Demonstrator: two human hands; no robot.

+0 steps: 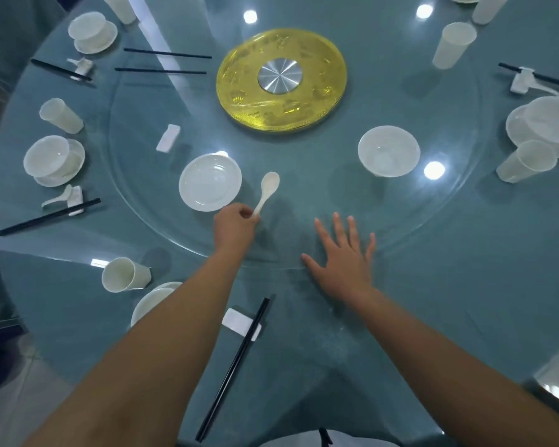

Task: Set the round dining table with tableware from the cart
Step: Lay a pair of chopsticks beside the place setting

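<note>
Fingers of left hand [234, 229] pinch spoon [266, 192] by handle tip, bowl end just beside plate [210, 182]; may pivot & clink it. Right hand [342, 256] splayed, prob. pressing glass [465, 259] — could turn.

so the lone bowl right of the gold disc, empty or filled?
Empty. The bowl sits upright on the glass, its white inside bare, nothing in it.

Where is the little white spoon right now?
In the head view, the small white plastic spoon is left of centre, its handle pinched by the left hand, just right of the round white plate on the glass turntable.
</note>
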